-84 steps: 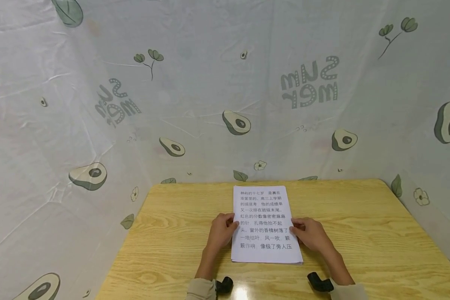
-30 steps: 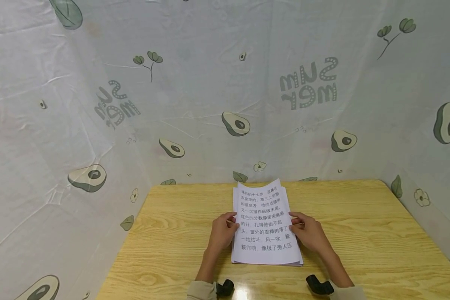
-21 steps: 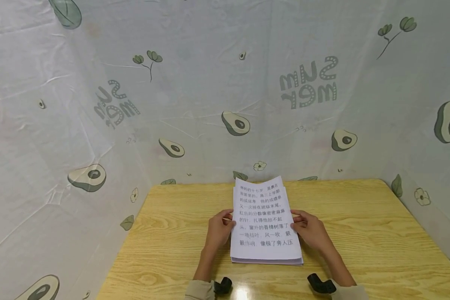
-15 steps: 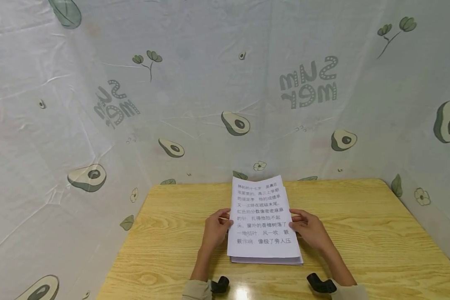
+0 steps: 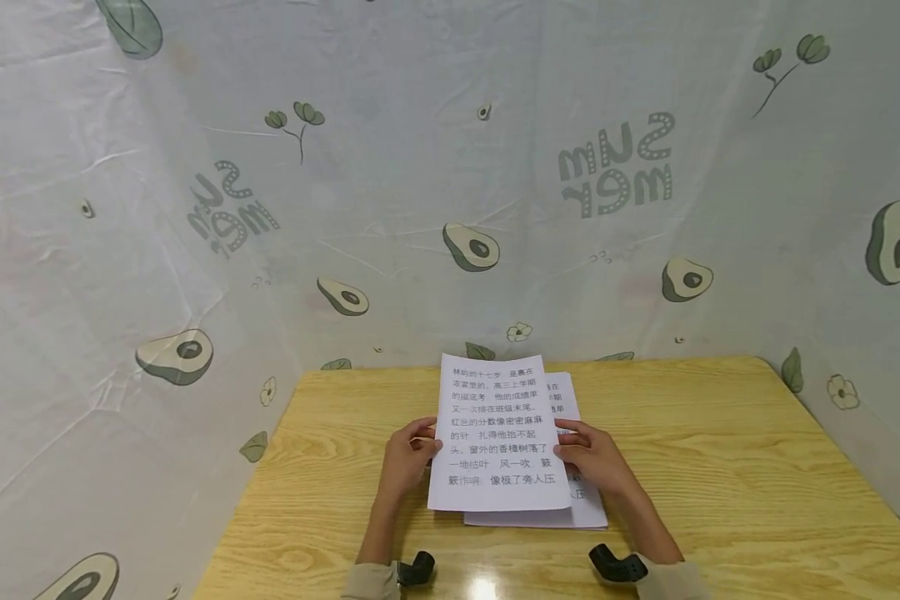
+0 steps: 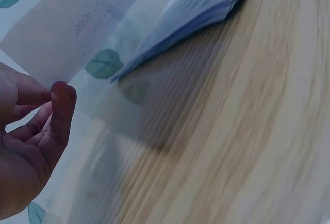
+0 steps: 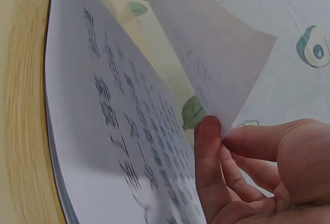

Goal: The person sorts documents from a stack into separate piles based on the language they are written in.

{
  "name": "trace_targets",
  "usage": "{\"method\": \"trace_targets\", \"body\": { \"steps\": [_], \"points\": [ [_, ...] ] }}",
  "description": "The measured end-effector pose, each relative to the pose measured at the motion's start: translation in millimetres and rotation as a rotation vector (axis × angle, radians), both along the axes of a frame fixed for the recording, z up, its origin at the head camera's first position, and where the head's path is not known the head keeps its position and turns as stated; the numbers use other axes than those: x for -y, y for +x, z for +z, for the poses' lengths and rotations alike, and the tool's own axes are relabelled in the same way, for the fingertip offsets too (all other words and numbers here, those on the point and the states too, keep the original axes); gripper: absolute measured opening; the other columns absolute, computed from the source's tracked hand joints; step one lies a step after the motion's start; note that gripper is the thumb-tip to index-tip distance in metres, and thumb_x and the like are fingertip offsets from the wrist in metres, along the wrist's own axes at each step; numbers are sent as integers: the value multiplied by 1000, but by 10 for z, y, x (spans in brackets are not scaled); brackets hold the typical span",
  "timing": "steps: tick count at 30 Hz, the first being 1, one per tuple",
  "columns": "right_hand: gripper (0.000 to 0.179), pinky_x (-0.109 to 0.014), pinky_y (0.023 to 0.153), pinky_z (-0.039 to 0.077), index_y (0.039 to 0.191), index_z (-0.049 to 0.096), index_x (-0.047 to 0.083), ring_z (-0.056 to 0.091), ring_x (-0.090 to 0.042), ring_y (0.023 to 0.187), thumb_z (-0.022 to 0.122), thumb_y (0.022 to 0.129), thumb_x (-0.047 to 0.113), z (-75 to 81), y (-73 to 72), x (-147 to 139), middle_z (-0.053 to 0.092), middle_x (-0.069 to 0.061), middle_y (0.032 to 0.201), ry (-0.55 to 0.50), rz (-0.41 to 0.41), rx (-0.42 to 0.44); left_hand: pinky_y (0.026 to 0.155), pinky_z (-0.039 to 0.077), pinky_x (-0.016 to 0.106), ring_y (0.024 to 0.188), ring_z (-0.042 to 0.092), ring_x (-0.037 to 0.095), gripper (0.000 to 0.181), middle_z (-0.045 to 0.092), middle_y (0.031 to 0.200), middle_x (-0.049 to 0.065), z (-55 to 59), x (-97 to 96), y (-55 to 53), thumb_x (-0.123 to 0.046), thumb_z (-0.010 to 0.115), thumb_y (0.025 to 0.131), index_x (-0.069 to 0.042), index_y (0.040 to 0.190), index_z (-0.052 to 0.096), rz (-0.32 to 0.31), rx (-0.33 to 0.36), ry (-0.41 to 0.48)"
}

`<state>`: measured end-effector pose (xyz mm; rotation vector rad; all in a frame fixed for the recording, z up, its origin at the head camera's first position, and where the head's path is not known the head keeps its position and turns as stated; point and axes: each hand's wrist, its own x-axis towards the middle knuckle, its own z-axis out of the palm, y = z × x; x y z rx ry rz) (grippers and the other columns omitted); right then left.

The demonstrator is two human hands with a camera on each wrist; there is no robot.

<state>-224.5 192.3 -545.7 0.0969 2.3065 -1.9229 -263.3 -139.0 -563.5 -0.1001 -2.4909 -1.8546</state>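
A printed sheet of paper (image 5: 495, 437) hangs above the table, raised off a paper stack (image 5: 588, 500) and shifted left of it. My left hand (image 5: 408, 454) pinches the sheet's left edge between thumb and fingers. At its right edge my right hand (image 5: 592, 454) pinches it the same way, over the stack's right part. In the right wrist view the lifted sheet (image 7: 216, 43) stands well apart from the printed top page (image 7: 129, 115) of the stack. The left wrist view shows the thumb and fingertips (image 6: 62, 92) on the sheet's corner. Much of the stack is hidden behind the lifted sheet.
Under everything lies a wood-grain table (image 5: 727, 467). A pale curtain (image 5: 390, 183) printed with avocados and leaves hangs behind it and along both sides. Black wrist devices (image 5: 618, 564) sit at the cuffs of both sleeves.
The top sheet, first lying flat on the stack with both hands at its edges, has been lifted off. Both hands have carried it to the left, uncovering the stack's right side.
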Motion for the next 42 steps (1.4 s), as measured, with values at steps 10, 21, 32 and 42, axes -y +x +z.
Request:
{"method": "trace_targets", "body": {
  "steps": [10, 21, 32, 42],
  "points": [
    [52, -29, 72, 60, 150, 57, -2, 72, -19, 90, 69, 99, 2, -121, -99, 438, 70, -20, 121, -55, -25, 19, 64, 56, 23, 82, 66, 19, 40, 69, 110, 21, -38, 417, 35, 4, 72, 95, 1, 135, 71, 53, 15, 11],
    [54, -33, 71, 62, 146, 61, -3, 71, -19, 84, 71, 94, 0, -144, -113, 957, 73, -19, 116, -36, 3, 1, 71, 57, 22, 88, 69, 19, 39, 69, 114, 22, -39, 894, 67, 6, 68, 97, 2, 136, 70, 116, 27, -51],
    [54, -33, 75, 64, 147, 60, -4, 74, -19, 93, 71, 94, 2, -131, -119, 1247, 73, -20, 120, -56, 61, -23, 74, 55, 21, 91, 68, 21, 40, 67, 120, 22, -37, 1228, 134, 3, 68, 99, 1, 139, 68, 139, 79, -75],
    [54, -30, 71, 63, 146, 61, -3, 72, -16, 85, 72, 94, 4, -136, -105, 1464, 73, -18, 116, -23, 65, -8, 73, 56, 21, 89, 67, 21, 39, 67, 116, 22, -58, 1436, 109, 6, 68, 98, 3, 137, 69, 166, 101, -94]
  ]
}}
